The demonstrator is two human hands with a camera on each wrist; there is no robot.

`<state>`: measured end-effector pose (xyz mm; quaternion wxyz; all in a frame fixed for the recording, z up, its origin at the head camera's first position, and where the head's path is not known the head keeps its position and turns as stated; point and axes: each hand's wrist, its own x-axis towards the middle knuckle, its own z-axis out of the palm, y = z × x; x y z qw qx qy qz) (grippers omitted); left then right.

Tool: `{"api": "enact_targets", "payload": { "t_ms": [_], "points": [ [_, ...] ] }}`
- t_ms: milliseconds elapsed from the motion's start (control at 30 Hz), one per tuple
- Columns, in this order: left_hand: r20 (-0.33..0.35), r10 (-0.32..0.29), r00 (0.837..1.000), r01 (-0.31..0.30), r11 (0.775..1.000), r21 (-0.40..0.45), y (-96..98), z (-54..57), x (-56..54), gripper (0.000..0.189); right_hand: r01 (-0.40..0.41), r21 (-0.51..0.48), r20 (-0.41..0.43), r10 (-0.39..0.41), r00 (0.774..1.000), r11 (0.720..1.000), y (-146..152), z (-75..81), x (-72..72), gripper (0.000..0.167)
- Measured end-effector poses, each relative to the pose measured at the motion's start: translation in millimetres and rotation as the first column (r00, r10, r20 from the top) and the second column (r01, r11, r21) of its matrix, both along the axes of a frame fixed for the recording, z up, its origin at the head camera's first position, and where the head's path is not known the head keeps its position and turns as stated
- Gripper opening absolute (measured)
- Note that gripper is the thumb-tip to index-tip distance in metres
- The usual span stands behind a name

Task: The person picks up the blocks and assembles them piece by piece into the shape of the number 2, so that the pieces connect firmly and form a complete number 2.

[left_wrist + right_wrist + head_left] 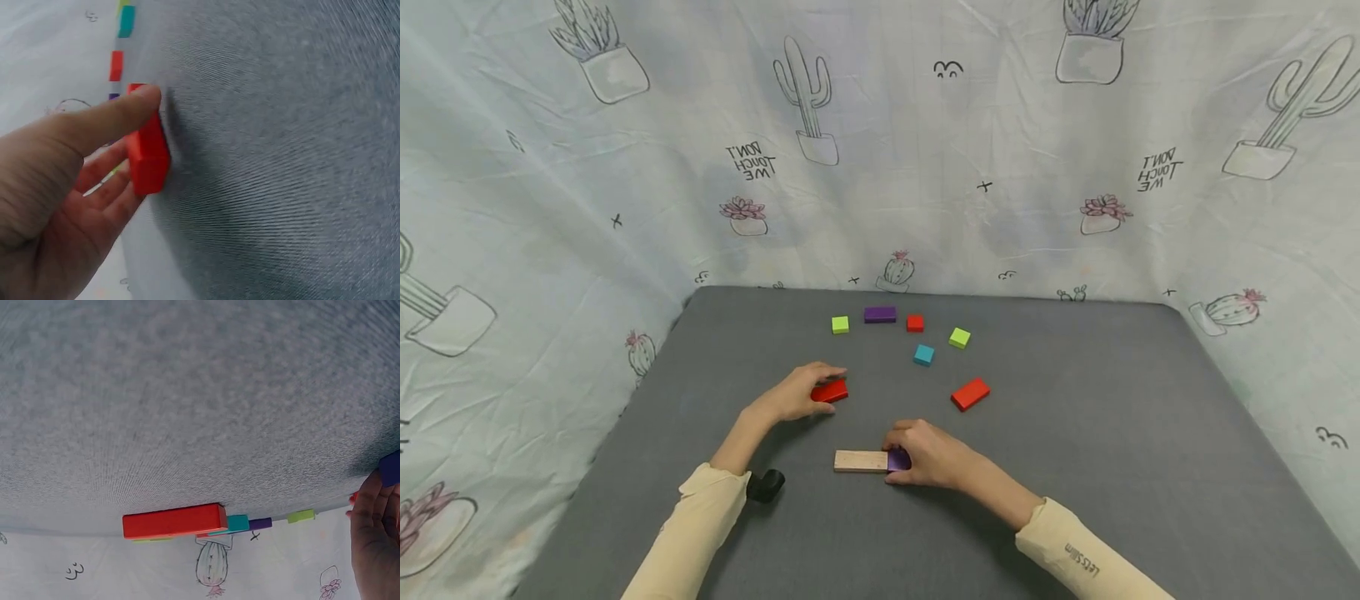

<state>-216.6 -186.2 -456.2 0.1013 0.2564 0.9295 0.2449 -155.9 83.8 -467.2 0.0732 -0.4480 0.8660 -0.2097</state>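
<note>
My left hand is around a red rectangular block on the table, thumb on the near side and fingers on the far side. Slight gaps show between its fingertips and the block in the head view; in the left wrist view the thumb crosses in front of the same red block. With thumb and fingers, my right hand grips a purple block, partly hidden by the hand. That block meets the right end of a plain wooden block. At the right wrist view's edge, the purple block shows in part.
Farther back lie a purple block, a small red block, a blue block and two lime green blocks. Another red rectangular block lies right of centre. A patterned cloth hangs behind the grey table.
</note>
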Motion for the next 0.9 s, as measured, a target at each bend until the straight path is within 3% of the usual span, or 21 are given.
{"api": "enact_targets", "payload": {
  "t_ms": [133, 367, 500, 700, 900],
  "points": [
    [0.024, -0.035, 0.999, 0.036, 0.999, -0.018, -0.6, 0.8, -4.1, 0.061, -0.009, 0.001, -0.002, 0.009, 1.000, 1.000, 1.2, 0.2, -1.7, 0.033],
    [0.141, -0.030, 0.990, 0.039, 0.997, -0.064, -2.7, 9.8, -3.9, 0.064, -0.017, -0.006, 0.006, 0.017, 1.000, 1.000, 1.7, 0.2, -1.4, 0.034],
    [0.116, -0.061, 0.991, 0.069, 0.996, -0.058, 1.0, 9.5, -7.1, 0.061, -0.016, -0.006, 0.004, 0.016, 1.000, 1.000, 2.9, 0.3, -0.8, 0.033],
    [0.086, -0.095, 0.992, 0.094, 0.995, 0.015, 9.2, 8.4, -11.4, 0.062, -0.029, -0.022, -0.003, 0.029, 1.000, 0.999, 3.8, -0.9, -0.1, 0.031],
    [0.093, -0.170, 0.981, 0.163, 0.984, 0.076, 24.6, 23.0, -11.0, 0.060, -0.032, -0.018, 0.004, 0.032, 0.999, 0.999, 3.7, -0.1, -1.7, 0.032]
  ]
}}
